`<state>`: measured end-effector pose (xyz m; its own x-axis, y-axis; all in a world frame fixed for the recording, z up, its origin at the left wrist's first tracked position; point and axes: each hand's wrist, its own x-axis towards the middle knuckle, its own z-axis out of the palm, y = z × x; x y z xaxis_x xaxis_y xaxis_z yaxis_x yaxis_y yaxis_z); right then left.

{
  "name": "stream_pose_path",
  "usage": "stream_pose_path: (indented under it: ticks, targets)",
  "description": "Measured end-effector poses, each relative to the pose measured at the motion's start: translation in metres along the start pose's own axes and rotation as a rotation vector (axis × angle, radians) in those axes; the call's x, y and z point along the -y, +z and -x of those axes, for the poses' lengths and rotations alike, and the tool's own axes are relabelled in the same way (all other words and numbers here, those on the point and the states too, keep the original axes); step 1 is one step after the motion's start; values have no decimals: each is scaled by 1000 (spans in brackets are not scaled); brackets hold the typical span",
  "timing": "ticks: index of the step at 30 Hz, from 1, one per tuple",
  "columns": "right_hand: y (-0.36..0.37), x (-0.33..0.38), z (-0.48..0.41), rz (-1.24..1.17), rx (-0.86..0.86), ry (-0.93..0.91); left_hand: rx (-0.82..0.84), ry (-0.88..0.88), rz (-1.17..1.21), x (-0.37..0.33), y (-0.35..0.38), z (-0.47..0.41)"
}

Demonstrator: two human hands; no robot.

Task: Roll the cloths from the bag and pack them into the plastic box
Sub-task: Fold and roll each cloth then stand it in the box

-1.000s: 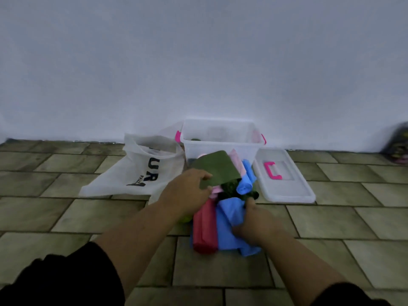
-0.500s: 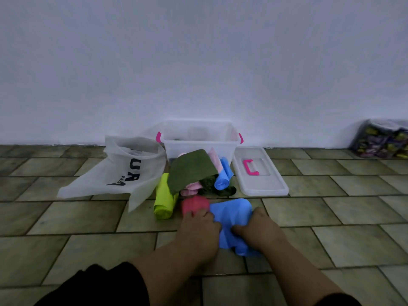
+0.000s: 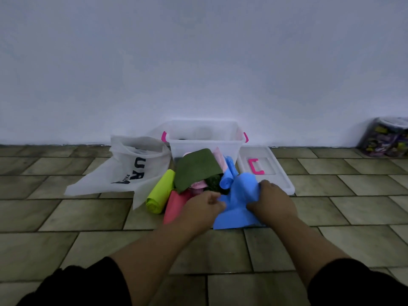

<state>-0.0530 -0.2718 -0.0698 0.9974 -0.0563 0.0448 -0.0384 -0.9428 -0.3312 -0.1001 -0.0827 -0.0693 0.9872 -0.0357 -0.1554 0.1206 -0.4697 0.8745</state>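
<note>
A blue cloth (image 3: pixel 237 208) lies spread on the tiled floor, bunched up at its far end. My left hand (image 3: pixel 202 206) grips its left edge and my right hand (image 3: pixel 272 200) grips its raised right part. Behind it is a pile of cloths: a rolled lime one (image 3: pixel 160 194), a red roll (image 3: pixel 175 206), a flat dark green cloth (image 3: pixel 197 170), pink ones (image 3: pixel 218 159) and a rolled blue one (image 3: pixel 227 181). The clear plastic box (image 3: pixel 205 140) with pink latches stands open against the wall. The white bag (image 3: pixel 132 168) lies slumped to its left.
The box's clear lid (image 3: pixel 268 171) with a pink handle lies flat on the floor right of the pile. A plastic-wrapped bundle of colourful items (image 3: pixel 385 138) sits by the wall at far right. A plain wall runs behind everything.
Both hands have pulled the blue cloth away from the pile and lifted its far end. The lime and red rolls, earlier hidden by my left arm, now show.
</note>
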Motion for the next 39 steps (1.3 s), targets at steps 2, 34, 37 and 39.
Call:
stream_pose_path:
  ticks: [2,34,37,39]
  targets:
    - [6,12,14,60,-122,-225,98,-331,568,-17,4,-6]
    - [26,6,9,-282,400,-46,202,477,-901,33,43,23]
    - [33,19,1,-76,463,-103,215,492,-877,35,43,23]
    - [36,25,-3,13,478,-141,246,480,-854,34,41,22]
